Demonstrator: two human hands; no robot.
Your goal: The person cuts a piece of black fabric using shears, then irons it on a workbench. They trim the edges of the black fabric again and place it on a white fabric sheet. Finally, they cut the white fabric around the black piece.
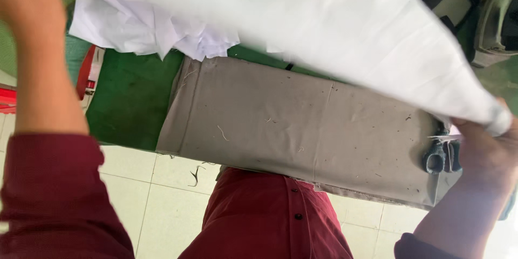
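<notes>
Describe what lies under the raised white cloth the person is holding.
Under the white cloth lies a grey padded board on a green table, with dark scissor handles near the right hand. Crumpled white pieces sit behind. The board's far edge is covered.

You have no screens or signs before you. At the far left edge, beside the green counter [129, 102], stands a red and white object [89, 70], possibly a package; you cannot tell more.

The large white fabric sheet [324, 27] I'm lifting roofs over the grey cloth-covered board [302, 124] — open room beneath, except dark-handled scissors [440, 155] (by my right hand [485, 151]) and heaped white fabric offcuts [145, 27] far left.
</notes>
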